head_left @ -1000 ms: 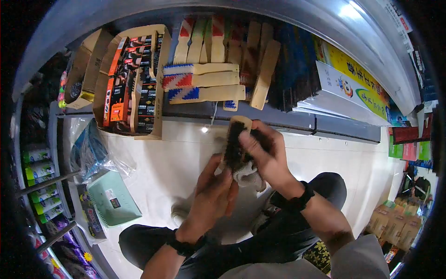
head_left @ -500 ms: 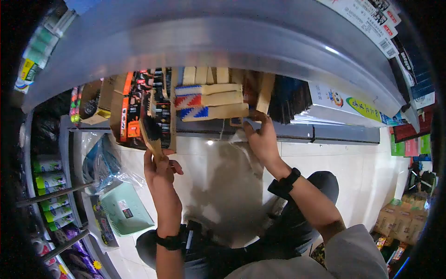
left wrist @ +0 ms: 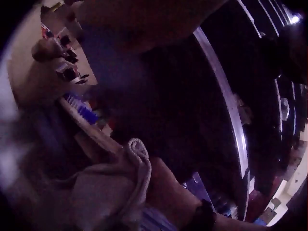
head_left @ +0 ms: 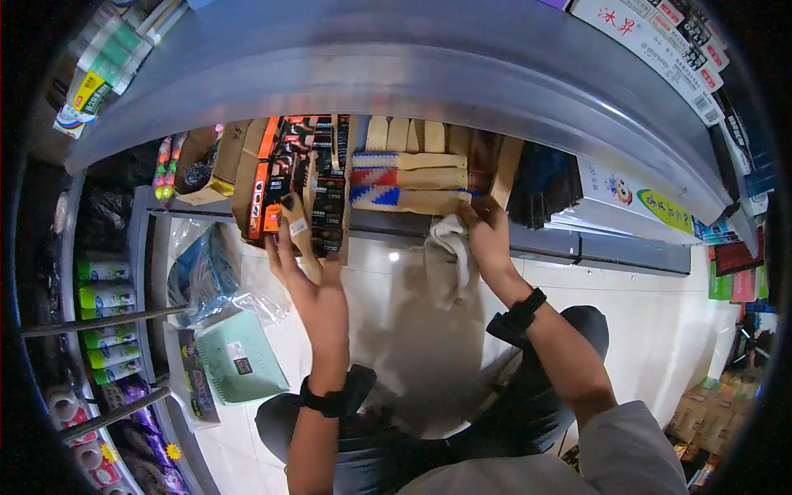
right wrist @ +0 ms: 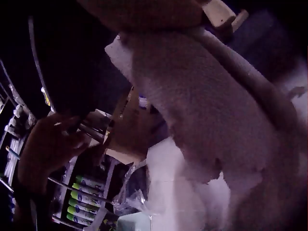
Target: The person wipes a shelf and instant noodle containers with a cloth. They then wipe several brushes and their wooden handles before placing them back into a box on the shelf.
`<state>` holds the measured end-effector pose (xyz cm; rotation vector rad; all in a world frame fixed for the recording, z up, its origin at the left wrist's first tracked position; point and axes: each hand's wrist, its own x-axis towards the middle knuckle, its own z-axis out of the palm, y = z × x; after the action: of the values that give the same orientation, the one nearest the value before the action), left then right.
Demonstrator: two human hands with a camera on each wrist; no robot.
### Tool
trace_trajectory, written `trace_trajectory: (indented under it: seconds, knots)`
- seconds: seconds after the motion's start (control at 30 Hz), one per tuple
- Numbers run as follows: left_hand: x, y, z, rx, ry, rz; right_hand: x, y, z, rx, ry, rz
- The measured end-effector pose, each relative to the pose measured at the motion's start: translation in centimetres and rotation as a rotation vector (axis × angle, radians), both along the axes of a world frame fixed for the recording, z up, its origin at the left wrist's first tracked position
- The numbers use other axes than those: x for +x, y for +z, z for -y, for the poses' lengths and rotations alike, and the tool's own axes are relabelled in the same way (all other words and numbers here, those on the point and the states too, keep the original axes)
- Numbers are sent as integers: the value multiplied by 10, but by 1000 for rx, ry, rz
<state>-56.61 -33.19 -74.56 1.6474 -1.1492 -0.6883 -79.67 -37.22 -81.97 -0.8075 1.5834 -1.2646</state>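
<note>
The head camera is looking forward and down at the shelf [head_left: 627,254]; both wrist cameras are peering close up, all sharing the cloth [head_left: 450,260].

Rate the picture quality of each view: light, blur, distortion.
Head view: well lit, sharp on the brush, fisheye bends the shelf edge into an arc, black corners, a glare spot on the floor. Left wrist view: very dark, purple, smeared; only the cloth reads. Right wrist view: dim, the cloth fills it close up, out of focus.
</note>
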Motion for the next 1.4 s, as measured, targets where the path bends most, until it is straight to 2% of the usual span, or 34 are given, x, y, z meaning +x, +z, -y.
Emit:
trace_trajectory:
  seconds: [0.03,0.07,0.1,0.13,0.17,0.2,0.27,0.3,0.33,0.37,0.4,0.47,0.53,0.6,0.63,0.67,0.73,0.77,0.87,0.9,1.03,1.1,1.13,1.2,1.23,1.27,1.33,1.37,1.4]
  knots:
    - [-6,4,-2,-32,-39,63,1,5,-2,-1,-2,2]
    - [-11,6,-3,-32,-41,63,5,21,-6,-25,-95,82]
    - [-15,7,-3,-44,-67,-5,6,32,-9,-49,-186,159]
    - [-21,7,-4,-57,-92,-75,-1,35,-13,-50,-185,155]
    - [-27,3,-4,-103,-76,-249,-13,37,-19,-83,-101,131]
    - [-33,7,-4,-104,-74,-253,-21,42,-25,-115,-16,108]
    - [-43,19,-5,-82,-63,-366,-25,56,-42,-85,9,131]
    - [-48,18,-5,-74,-49,-368,-25,60,-52,-70,20,272]
    - [-51,16,-6,-51,-12,-492,-25,64,-61,-45,33,416]
    - [-53,15,-7,-28,21,-612,-24,68,-69,-26,71,371]
    - [-55,17,-8,-19,31,-604,-24,64,-75,-13,75,379]
    - [-59,28,-10,37,-25,-769,-27,57,-87,16,230,352]
    - [-61,29,-11,22,-19,-754,-29,55,-90,23,263,326]
    - [-58,28,-12,5,-25,-767,-29,59,-90,44,399,279]
    - [-63,31,-12,16,47,-709,-30,60,-91,27,476,204]
    - [-64,30,-12,20,44,-707,-29,59,-94,30,472,206]
    - [-60,26,-11,51,78,-650,-23,59,-100,58,583,418]
    - [-57,23,-10,42,76,-662,-23,58,-101,60,577,419]
    - [-52,23,-10,34,13,-670,-23,54,-103,38,826,224]
    - [-53,22,-10,28,0,-666,-22,60,-103,83,807,329]
    - [-51,15,-12,166,-9,-647,-21,69,-100,250,889,341]
    - [-63,25,-15,187,-199,-824,-19,70,-100,304,829,469]
    - [-67,24,-16,214,-190,-840,-17,70,-98,335,818,470]
    - [-74,18,-24,296,-326,-978,-9,69,-98,185,858,430]
    - [-71,17,-25,320,-335,-1040,-6,80,-95,175,945,315]
    - [-69,15,-27,330,-296,-1042,-4,76,-96,185,926,303]
    - [-64,10,-27,323,-198,-898,0,64,-98,115,979,286]
    - [-69,18,-25,300,-143,-889,-1,65,-95,-28,905,185]
    - [-69,18,-25,310,-137,-827,-4,68,-91,-26,888,176]
